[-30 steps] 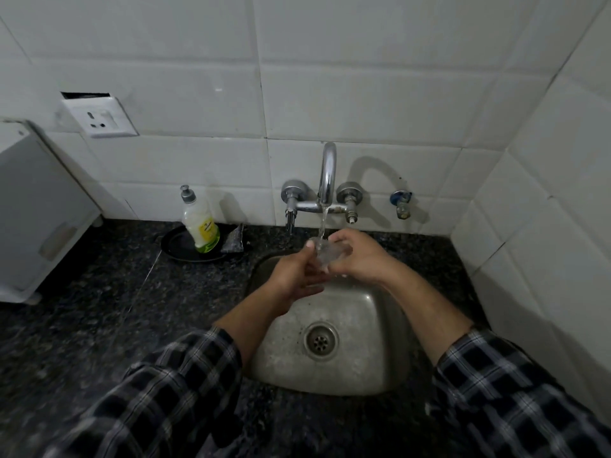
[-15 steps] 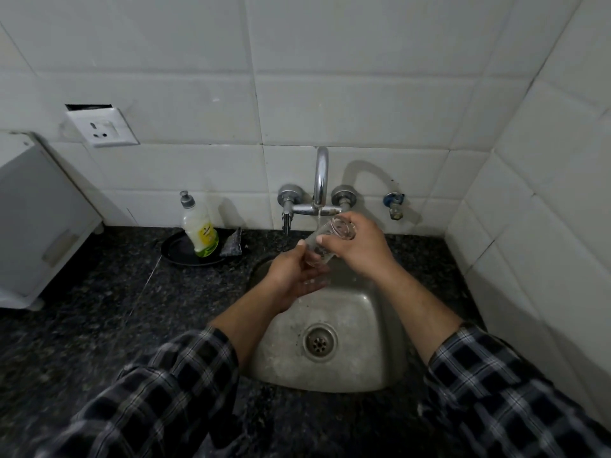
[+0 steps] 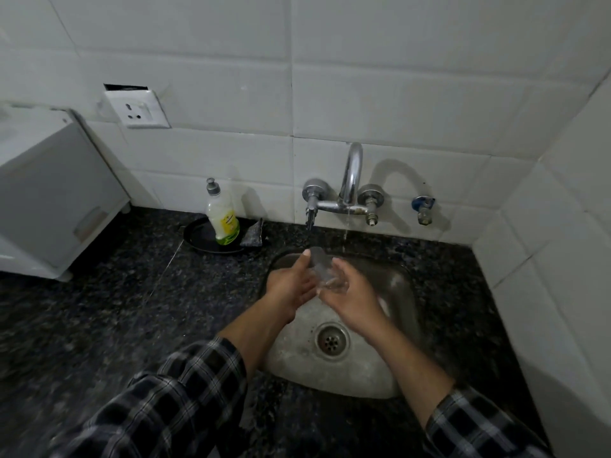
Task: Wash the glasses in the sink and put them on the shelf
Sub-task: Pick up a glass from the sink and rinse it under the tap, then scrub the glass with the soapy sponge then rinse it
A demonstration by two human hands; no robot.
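Observation:
A small clear glass [image 3: 322,271] is tilted over the steel sink [image 3: 398,282], left of the thin stream of water falling from the tap [image 3: 350,180]. My left hand [image 3: 291,282] holds its upper side, thumb near the rim. My right hand [image 3: 355,292] cups its lower end from the right. Both hands are above the basin, behind the drain [image 3: 331,340]. The glass is partly hidden by my fingers.
A dish soap bottle [image 3: 223,219] stands on a black dish [image 3: 201,239] with a dark scrubber [image 3: 253,236] left of the sink. A white appliance [image 3: 49,200] sits at far left on the dark granite counter [image 3: 115,309]. A wall socket [image 3: 137,109] and a blue valve [image 3: 421,208] are on the tiles.
Both hands have lowered the glass from under the tap spout and shifted it left, out of the water stream. The view has tilted slightly.

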